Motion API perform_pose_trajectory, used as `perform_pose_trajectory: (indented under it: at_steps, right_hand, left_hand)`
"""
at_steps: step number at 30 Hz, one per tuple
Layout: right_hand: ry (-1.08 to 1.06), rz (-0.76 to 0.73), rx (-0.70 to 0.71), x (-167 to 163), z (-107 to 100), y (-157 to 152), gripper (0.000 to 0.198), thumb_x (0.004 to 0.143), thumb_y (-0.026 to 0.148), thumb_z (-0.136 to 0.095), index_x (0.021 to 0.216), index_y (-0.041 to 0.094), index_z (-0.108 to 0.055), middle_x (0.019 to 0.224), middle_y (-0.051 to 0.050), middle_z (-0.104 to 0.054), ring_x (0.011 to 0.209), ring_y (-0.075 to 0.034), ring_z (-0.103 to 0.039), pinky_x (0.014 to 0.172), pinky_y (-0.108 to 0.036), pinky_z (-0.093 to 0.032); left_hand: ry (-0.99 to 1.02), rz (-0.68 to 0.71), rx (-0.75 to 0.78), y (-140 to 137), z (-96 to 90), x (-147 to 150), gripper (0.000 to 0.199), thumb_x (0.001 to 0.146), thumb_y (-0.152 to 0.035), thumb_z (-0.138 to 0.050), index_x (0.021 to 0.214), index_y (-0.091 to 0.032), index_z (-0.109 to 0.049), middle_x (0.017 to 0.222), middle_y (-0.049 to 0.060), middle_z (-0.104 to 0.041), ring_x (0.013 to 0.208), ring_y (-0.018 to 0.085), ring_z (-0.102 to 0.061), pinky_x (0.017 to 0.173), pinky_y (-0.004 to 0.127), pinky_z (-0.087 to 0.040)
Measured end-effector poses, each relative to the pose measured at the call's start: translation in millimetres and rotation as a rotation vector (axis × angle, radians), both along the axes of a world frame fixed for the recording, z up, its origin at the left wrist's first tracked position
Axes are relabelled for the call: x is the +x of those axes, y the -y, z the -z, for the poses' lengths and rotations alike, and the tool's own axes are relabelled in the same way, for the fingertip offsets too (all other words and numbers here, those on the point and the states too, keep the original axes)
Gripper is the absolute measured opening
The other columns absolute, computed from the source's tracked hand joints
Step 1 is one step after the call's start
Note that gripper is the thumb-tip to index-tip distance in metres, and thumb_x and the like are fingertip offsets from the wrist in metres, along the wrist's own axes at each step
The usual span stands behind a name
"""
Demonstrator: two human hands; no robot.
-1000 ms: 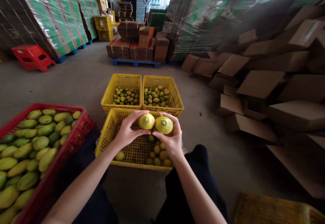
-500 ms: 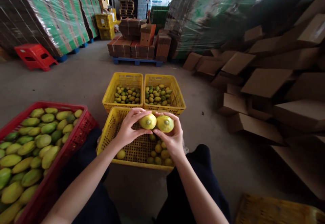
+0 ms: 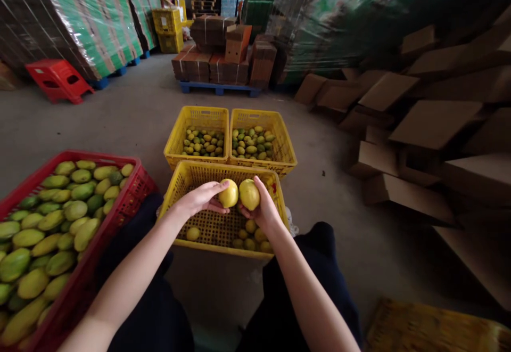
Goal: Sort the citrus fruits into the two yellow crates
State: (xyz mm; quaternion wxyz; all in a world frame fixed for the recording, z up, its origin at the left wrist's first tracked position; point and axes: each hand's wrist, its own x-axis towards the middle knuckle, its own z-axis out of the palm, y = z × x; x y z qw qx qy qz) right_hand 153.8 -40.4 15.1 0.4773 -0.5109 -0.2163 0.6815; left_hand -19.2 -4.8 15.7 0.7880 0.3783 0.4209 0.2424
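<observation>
Two yellow lemons are held side by side above the near yellow crate [image 3: 223,251]. My left hand [image 3: 203,198] is closed around the left lemon [image 3: 229,194], thumb on top and fingers beneath. Around the right lemon [image 3: 249,195] my right hand [image 3: 266,208] is closed, with the thumb along its right side and fingers underneath. Inside the near crate, several lemons [image 3: 250,244] lie at the front right, partly behind my right hand, and a single lemon [image 3: 193,234] rests at the front left.
Left of my legs stands a red crate [image 3: 138,173] heaped with green-yellow lemons. Beyond the near crate are two yellow crates [image 3: 170,141] holding more fruit. Flattened and open cardboard boxes [image 3: 435,123] pile up on the right. A red stool [image 3: 59,80] and a blue pallet [image 3: 219,88] stand farther back.
Both lemons have been turned in my hands, so their stem ends no longer face me. My hands have shifted slightly, and the whole view has tilted a little downward.
</observation>
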Motion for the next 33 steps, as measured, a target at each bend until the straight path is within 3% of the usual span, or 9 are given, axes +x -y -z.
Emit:
perform_pose_trajectory:
  at_steps: [4, 8, 15, 21, 27, 30, 33]
  right_hand:
    - [-0.093, 0.012, 0.127, 2.6, -4.6, 0.2, 0.044, 0.070, 0.065, -0.060, 0.070, 0.022, -0.054, 0.052, 0.001, -0.058, 0.036, -0.010, -0.047, 0.033, -0.022, -0.032]
    - [-0.141, -0.031, 0.218, 5.8, -5.4, 2.0, 0.037, 0.070, 0.058, -0.060, 0.071, 0.021, -0.055, 0.053, 0.002, -0.055, 0.037, -0.011, -0.046, 0.035, -0.025, -0.032]
    - [-0.175, -0.037, 0.217, 2.7, -2.7, 3.0, 0.035, 0.074, 0.054, -0.064, 0.072, 0.019, -0.058, 0.054, 0.000, -0.058, 0.042, -0.014, -0.053, 0.039, -0.026, -0.038]
    - [-0.228, 0.088, 0.279, 0.4, -0.6, 2.1, 0.031, 0.071, 0.044, -0.072, 0.084, 0.018, -0.063, 0.065, -0.002, -0.067, 0.052, -0.016, -0.061, 0.044, -0.026, -0.047]
    - [-0.348, 0.160, 0.172, -0.2, 0.6, 0.6, 0.024, 0.070, 0.039, -0.071, 0.081, 0.019, -0.063, 0.067, 0.000, -0.067, 0.061, -0.017, -0.065, 0.043, -0.024, -0.045]
    - [-0.390, 0.221, 0.099, -3.7, 2.8, 0.8, 0.021, 0.072, 0.037, -0.072, 0.082, 0.020, -0.062, 0.070, 0.001, -0.068, 0.061, -0.016, -0.064, 0.048, -0.025, -0.049]
    - [-0.410, 0.303, 0.129, -7.3, 3.7, 2.5, 0.016, 0.071, 0.029, -0.072, 0.082, 0.021, -0.063, 0.073, 0.003, -0.067, 0.062, -0.013, -0.062, 0.054, -0.024, -0.051]
  left_hand:
    - [0.055, -0.125, 0.028, -2.9, -9.6, 4.0, 0.038, 0.076, -0.031, -0.075, 0.104, -0.015, -0.055, 0.091, 0.009, -0.071, 0.071, 0.021, -0.071, 0.066, 0.034, -0.059]
    - [0.198, -0.227, -0.007, -6.4, -13.8, 7.7, 0.033, 0.082, -0.032, -0.066, 0.108, -0.014, -0.058, 0.095, 0.010, -0.070, 0.070, 0.019, -0.069, 0.065, 0.032, -0.058]
    - [0.325, -0.369, -0.056, -7.1, -25.4, 6.1, 0.030, 0.088, -0.041, -0.057, 0.094, -0.013, -0.060, 0.078, 0.006, -0.070, 0.051, 0.013, -0.061, 0.047, 0.024, -0.053]
    - [0.418, -0.451, -0.107, -0.8, -29.3, 8.8, 0.026, 0.085, -0.034, -0.054, 0.080, -0.010, -0.063, 0.071, 0.008, -0.067, 0.059, 0.013, -0.064, 0.054, 0.023, -0.055]
    - [0.420, -0.488, -0.153, -0.6, -24.3, 16.2, 0.035, 0.090, -0.035, -0.046, 0.085, -0.008, -0.066, 0.063, 0.005, -0.063, 0.050, 0.011, -0.058, 0.046, 0.021, -0.050]
    - [0.479, -0.492, -0.189, -2.0, -21.8, 17.8, 0.033, 0.093, -0.033, -0.044, 0.095, -0.010, -0.067, 0.071, 0.007, -0.067, 0.058, 0.014, -0.064, 0.053, 0.023, -0.054]
    - [0.503, -0.499, -0.253, -1.8, -20.9, 17.2, 0.033, 0.095, -0.029, -0.039, 0.094, -0.010, -0.066, 0.077, 0.009, -0.069, 0.063, 0.016, -0.067, 0.056, 0.027, -0.057]
